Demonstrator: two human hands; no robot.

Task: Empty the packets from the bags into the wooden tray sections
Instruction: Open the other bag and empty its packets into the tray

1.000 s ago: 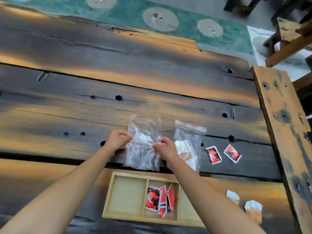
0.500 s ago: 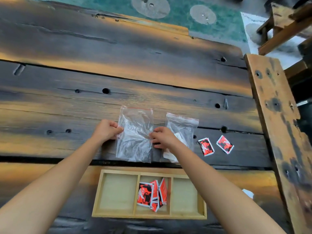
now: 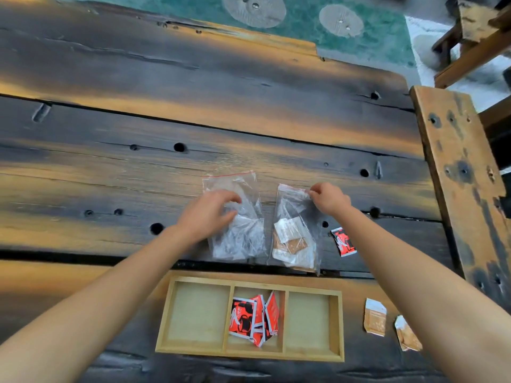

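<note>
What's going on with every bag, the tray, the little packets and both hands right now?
Left bag: flat on the table, looks empty.
Right bag: flat, brown and white packets inside.
Wooden tray: middle section holds red packets, outer two bare.
Loose red packet: lying beside the right bag.
Loose brown packets: right of the tray.
Left hand: resting on the left bag.
Right hand: pinching the right bag's top edge.
</note>
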